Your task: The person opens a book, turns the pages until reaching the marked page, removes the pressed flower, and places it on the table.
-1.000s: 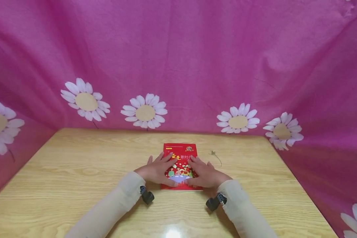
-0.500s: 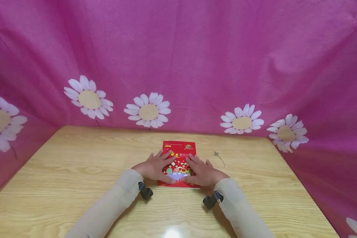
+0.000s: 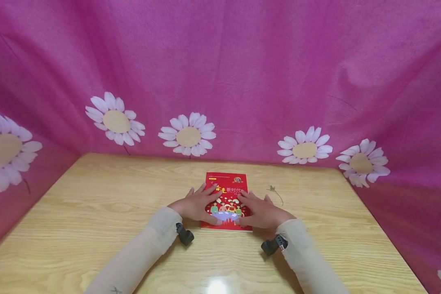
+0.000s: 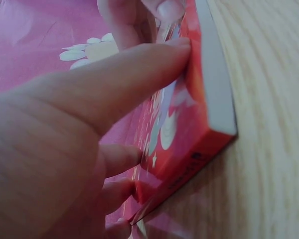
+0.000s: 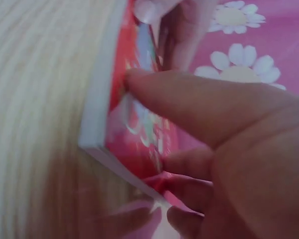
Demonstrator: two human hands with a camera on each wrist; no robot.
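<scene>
A red paperback book (image 3: 226,199) lies flat on the wooden table, its cover printed with cartoon people and Chinese characters. My left hand (image 3: 196,206) rests on the cover's left side, fingers spread and thumb near the bottom. Mirroring it, my right hand (image 3: 262,211) lies on the right side. Both wrist views show the thumbs on the cover, the left thumb (image 4: 139,69) and the right thumb (image 5: 189,97), close to the book's near edge. White page edges (image 4: 217,84) show along that side. Neither hand curls round the book. The hands hide parts of the cover.
A small dried flower sprig (image 3: 275,194) lies right of the book. The wooden table (image 3: 106,196) ends at a pink curtain (image 3: 242,81) with large white daisies, behind and at both sides. Black wrist cameras (image 3: 185,234) sit on both sleeves.
The head view has shifted slightly. Compared with one second ago, the book lies slightly farther left of the sprig. Both hands stay on the cover in much the same pose.
</scene>
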